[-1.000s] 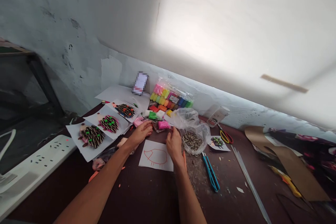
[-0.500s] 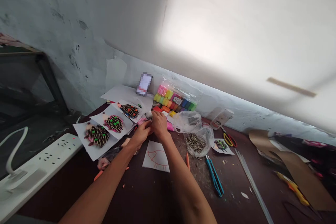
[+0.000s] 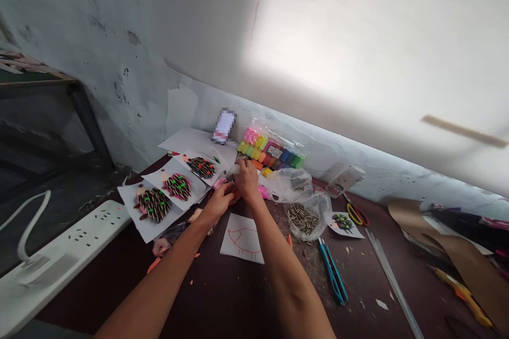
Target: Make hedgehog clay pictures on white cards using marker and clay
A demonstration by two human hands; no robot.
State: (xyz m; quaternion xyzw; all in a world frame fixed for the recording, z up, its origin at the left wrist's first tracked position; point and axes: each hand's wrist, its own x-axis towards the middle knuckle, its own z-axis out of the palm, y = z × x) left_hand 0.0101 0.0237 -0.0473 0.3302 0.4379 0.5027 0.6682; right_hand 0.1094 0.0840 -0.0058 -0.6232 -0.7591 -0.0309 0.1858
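Observation:
My left hand (image 3: 220,202) and my right hand (image 3: 247,179) work close together at the back of the dark table, fingers closed. What they hold is mostly hidden; crumpled clear plastic (image 3: 234,168) shows beside my right fingers, and something reddish lies between the hands. Pink clay (image 3: 263,191) shows just right of my right wrist. Behind it lies a clear pack of coloured clay blocks (image 3: 274,152). Nearer me, between my forearms, is a white sheet (image 3: 240,238) with a red-orange line drawing of a round-bodied animal with legs.
Hedgehog pictures (image 3: 153,204) of clay and seeds lie at left, near a white power strip (image 3: 85,235). A phone (image 3: 224,126) leans on the wall. To the right are a bag of striped seeds (image 3: 303,218), blue-handled tweezers (image 3: 333,271), scissors (image 3: 358,215), glue sticks (image 3: 393,280) and a yellow cutter (image 3: 463,296).
The view has shifted slightly, so most things appear a little further right. My right hand has risen slightly, with clear plastic now beside its fingers. The left stays close by.

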